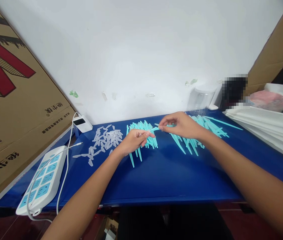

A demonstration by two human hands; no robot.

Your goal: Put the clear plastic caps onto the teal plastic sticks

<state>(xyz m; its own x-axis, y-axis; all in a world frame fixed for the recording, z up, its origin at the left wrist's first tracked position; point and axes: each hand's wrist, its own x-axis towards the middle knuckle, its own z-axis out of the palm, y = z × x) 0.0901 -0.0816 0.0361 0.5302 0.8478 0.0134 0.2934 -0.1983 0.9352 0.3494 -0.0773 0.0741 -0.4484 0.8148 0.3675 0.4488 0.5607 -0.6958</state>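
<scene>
My left hand (137,139) is closed, thumb against fingers, on a slim turquoise plastic stick (154,129). Its far end reaches the pinched fingertips of my right hand (175,125). A small pale tip (156,124) shows beside those fingertips; what it belongs to is too small to tell. Beneath and behind the left hand lies a pile of similar turquoise sticks (153,141). A second pile of turquoise sticks (210,128) spreads under and beyond the right hand. Left of the left hand, many small translucent plastic pieces (108,138) lie scattered.
Everything rests on a blue-covered table (171,180) against a white wall. A white power strip (43,180) with cables and a small white device (82,124) are at the left, beside a large cardboard box (18,116). A clear container (202,96) and stacked white trays (263,126) stand right.
</scene>
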